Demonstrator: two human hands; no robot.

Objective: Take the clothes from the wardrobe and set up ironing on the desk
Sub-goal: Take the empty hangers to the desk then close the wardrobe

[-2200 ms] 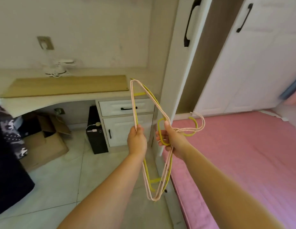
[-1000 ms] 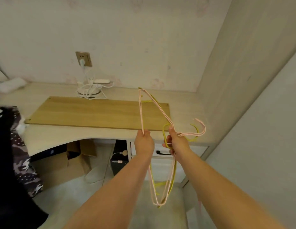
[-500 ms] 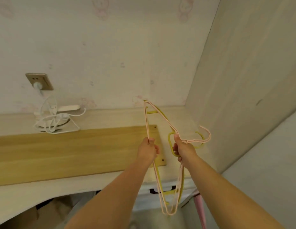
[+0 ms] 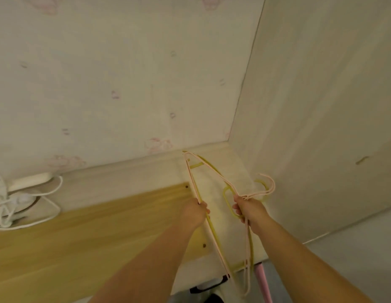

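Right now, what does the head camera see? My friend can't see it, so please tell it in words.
Two hands hold a bunch of pink and yellow hangers over the corner of a desk: the left hand grips one side, the right hand grips near the hooks. A wooden board lies on the desk, with a white power strip and cord by the wall.

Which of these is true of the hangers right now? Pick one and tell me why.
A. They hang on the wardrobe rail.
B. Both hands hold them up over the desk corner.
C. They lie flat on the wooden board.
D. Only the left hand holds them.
B: the left hand grips one side of the hangers and the right hand grips the neck below the hooks, above the desk corner.
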